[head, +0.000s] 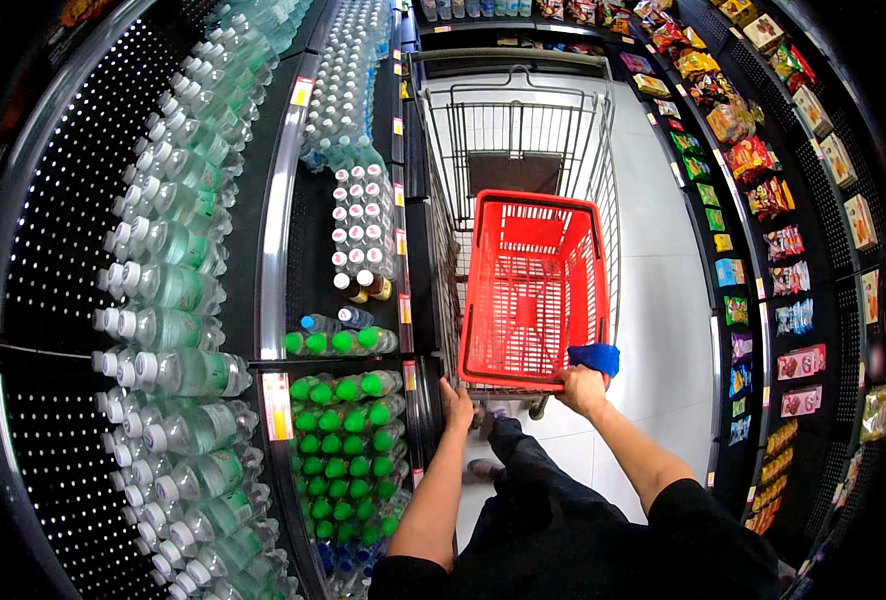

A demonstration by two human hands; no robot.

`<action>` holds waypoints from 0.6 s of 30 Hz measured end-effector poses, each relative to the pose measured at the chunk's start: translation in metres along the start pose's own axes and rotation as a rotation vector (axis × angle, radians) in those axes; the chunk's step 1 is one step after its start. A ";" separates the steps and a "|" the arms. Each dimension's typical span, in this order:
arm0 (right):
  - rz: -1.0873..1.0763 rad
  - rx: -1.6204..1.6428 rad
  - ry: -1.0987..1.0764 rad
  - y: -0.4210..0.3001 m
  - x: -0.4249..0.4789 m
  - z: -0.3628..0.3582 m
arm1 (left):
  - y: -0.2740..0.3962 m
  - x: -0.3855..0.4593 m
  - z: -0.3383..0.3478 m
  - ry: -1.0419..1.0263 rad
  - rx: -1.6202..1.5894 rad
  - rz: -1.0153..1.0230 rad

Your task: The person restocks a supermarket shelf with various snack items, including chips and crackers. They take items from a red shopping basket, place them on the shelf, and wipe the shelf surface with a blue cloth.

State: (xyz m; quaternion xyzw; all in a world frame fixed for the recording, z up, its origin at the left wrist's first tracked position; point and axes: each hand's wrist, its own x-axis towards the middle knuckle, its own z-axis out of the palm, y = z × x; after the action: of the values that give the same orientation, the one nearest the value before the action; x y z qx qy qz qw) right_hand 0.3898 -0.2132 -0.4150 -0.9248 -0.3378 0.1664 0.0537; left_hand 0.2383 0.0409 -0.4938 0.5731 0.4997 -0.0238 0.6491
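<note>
An empty red plastic shopping basket (pixel 527 300) rests on top of a wire shopping cart (pixel 614 225) in front of me. My right hand (pixel 584 390) is at the basket's near right corner, its fingers around a blue cloth (pixel 594 359) and close to the rim. My left hand (pixel 456 405) is just off the near left corner of the basket, beside the shelf edge, with fingers apart and nothing seen in it. Whether it touches the cart or the shelf cannot be told.
Shelves of bottles with white caps (pixel 180 289) and green caps (pixel 344 343) stand close on the left. Snack packets (pixel 750 157) and boxes (pixel 839 160) line the shelves on the right. Pale floor tiles (pixel 660 300) run between the cart and the right shelves.
</note>
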 end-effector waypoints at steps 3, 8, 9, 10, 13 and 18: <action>-0.004 0.008 0.007 0.010 0.023 -0.005 | 0.011 0.024 0.008 -0.020 0.005 -0.029; -0.050 0.021 -0.043 0.021 0.052 -0.024 | 0.032 0.051 0.017 -0.029 -0.003 -0.070; -0.064 0.040 -0.035 0.022 0.058 -0.028 | 0.038 0.056 0.018 -0.030 -0.006 -0.113; -0.066 0.052 -0.049 0.024 0.063 -0.032 | 0.043 0.058 0.020 -0.009 0.033 -0.060; -0.095 0.058 -0.086 0.028 0.078 -0.044 | 0.059 0.062 0.024 0.030 0.084 -0.056; -0.226 0.065 -0.140 0.038 0.103 -0.059 | 0.085 0.064 0.028 0.076 0.117 -0.056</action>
State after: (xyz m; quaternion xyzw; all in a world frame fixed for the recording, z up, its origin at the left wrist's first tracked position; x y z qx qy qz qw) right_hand 0.5068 -0.1754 -0.3961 -0.8647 -0.4373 0.2344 0.0783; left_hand 0.3387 0.0831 -0.4800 0.5964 0.5374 -0.0492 0.5942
